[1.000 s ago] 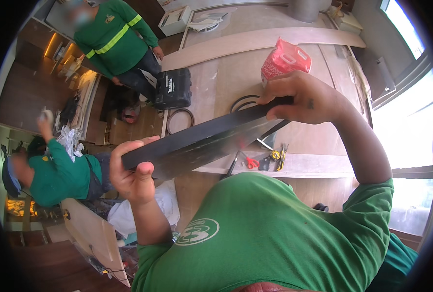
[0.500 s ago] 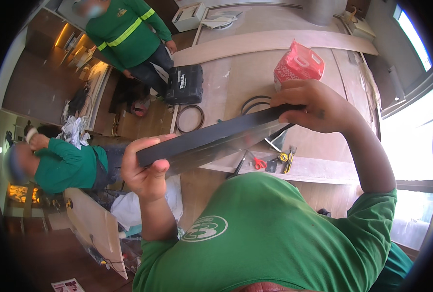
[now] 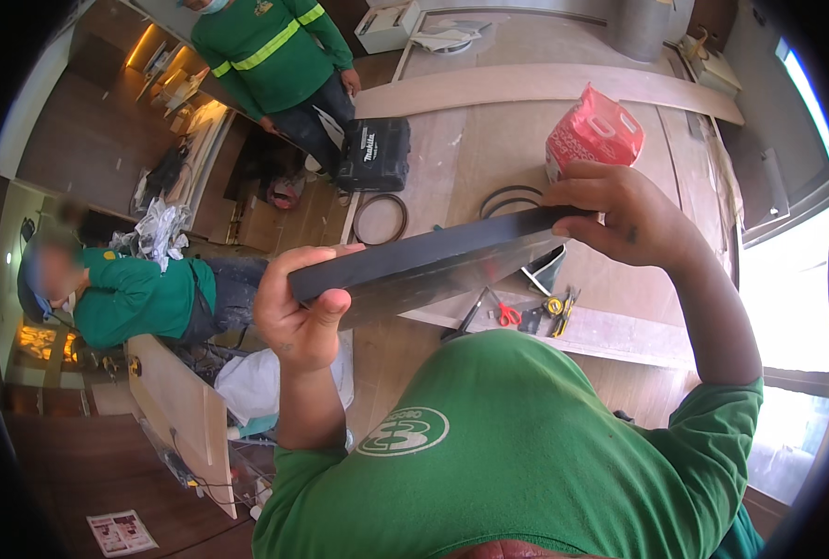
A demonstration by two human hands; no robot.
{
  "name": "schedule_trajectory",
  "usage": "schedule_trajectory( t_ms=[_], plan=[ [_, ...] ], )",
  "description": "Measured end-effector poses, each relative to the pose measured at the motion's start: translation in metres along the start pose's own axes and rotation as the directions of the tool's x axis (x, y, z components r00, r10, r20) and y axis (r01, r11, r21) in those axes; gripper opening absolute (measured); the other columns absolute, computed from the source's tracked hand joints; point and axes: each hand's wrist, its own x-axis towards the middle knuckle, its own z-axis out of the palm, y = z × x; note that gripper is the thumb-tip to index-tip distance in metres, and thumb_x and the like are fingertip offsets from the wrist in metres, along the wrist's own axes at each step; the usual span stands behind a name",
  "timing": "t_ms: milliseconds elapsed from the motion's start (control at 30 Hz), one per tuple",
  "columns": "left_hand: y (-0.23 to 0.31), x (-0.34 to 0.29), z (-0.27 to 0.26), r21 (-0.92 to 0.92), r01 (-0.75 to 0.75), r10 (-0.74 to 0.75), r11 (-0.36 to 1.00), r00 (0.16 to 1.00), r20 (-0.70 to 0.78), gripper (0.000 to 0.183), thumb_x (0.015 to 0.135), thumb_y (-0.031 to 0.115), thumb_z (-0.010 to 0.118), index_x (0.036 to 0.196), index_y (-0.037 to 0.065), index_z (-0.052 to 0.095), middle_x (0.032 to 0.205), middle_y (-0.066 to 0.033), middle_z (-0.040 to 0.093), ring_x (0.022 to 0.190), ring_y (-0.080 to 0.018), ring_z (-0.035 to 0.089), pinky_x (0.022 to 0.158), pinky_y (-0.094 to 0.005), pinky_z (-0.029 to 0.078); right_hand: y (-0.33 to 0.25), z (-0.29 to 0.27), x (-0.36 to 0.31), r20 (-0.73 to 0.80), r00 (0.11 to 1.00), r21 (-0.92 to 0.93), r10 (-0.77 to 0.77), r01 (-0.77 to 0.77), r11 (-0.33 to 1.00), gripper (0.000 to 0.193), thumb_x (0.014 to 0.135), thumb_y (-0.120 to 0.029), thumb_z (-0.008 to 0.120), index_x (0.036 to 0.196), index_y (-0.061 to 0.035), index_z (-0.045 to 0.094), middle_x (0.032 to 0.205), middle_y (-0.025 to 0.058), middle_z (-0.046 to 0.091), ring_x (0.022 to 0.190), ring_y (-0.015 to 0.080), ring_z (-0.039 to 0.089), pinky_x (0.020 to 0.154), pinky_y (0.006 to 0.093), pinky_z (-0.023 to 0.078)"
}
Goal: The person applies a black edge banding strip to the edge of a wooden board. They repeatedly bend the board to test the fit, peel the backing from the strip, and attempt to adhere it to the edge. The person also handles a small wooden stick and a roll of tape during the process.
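Note:
A flat dark board is held up in front of me, its long edge facing me and its far end tilted up to the right. My left hand grips its left end, the thumb on the near side and fingers around the edge. At the opposite end my right hand pinches the corner between thumb and fingers. The board's lower face looks smoother and shiny. Behind it, the worktable is partly hidden. Dark coiled edging strip lies on the table's left side.
On the table are a black tool case, a red-and-white bag, red-handled scissors and a yellow tape measure. Two people in green shirts, one standing and one at left, are nearby. A leaning wooden panel stands lower left.
The view has shifted slightly, so the scene sits further right. Both hands keep the board at about the same tilt. The person at left has lowered a raised hand.

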Motion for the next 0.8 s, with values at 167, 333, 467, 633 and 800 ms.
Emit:
schedule_trajectory(
  t_ms=[167,333,467,633,800],
  plan=[
    [0.0,-0.001,-0.002,0.009,0.047,-0.047,0.999,0.999,-0.007,0.053,0.087,0.031,0.08,0.116,-0.007,0.056,0.101,-0.0185,0.068,0.098,-0.0313,0.07,0.088,-0.0398,0.056,0.007,0.008,-0.002,-0.043,0.999,0.011,-0.002,0.002,1.0,0.023,0.088,-0.011,0.071,0.11,-0.0037,0.067,0.088,0.0136,0.058,0.074,0.0326,0.062,0.064,0.0398,0.049],
    [-0.003,-0.003,-0.005,0.058,0.06,-0.058,0.997,0.998,-0.032,0.061,0.088,0.04,0.078,0.117,-0.008,0.054,0.105,-0.0254,0.068,0.096,-0.0319,0.07,0.086,-0.0396,0.057,0.01,0.009,-0.006,-0.068,0.998,-0.081,-0.017,0.011,0.997,0.03,0.086,-0.012,0.075,0.114,-0.0036,0.069,0.09,0.0119,0.056,0.077,0.0272,0.06,0.068,0.0384,0.048],
    [-0.007,-0.004,-0.013,0.068,0.055,-0.052,0.996,0.997,-0.05,0.063,0.088,0.042,0.077,0.117,-0.008,0.054,0.105,-0.025,0.068,0.097,-0.0312,0.069,0.088,-0.0406,0.057,0.017,0.003,-0.006,-0.047,0.999,-0.069,-0.011,0.007,0.998,0.033,0.085,-0.014,0.076,0.117,-0.0046,0.071,0.09,0.0112,0.056,0.08,0.0281,0.058,0.072,0.0397,0.047],
    [-0.008,-0.005,-0.023,0.074,0.057,-0.05,0.996,0.995,-0.085,0.064,0.088,0.044,0.076,0.117,-0.008,0.054,0.105,-0.023,0.068,0.095,-0.0288,0.069,0.088,-0.0389,0.056,0.026,-0.006,-0.011,-0.072,0.997,-0.039,-0.023,0.02,0.999,0.031,0.085,-0.01,0.075,0.115,-0.0029,0.07,0.093,0.0111,0.059,0.083,0.0279,0.059,0.073,0.0392,0.047],
    [-0.01,-0.003,-0.029,0.076,0.031,-0.024,0.997,0.996,-0.091,0.063,0.09,0.043,0.074,0.118,-0.008,0.053,0.104,-0.021,0.067,0.094,-0.0279,0.068,0.088,-0.0385,0.055,0.036,-0.012,-0.018,-0.155,0.988,0.008,0.019,-0.018,1.0,0.026,0.084,-0.006,0.075,0.109,-0.001,0.068,0.095,0.011,0.061,0.086,0.0259,0.061,0.074,0.0376,0.049]
  ],
)
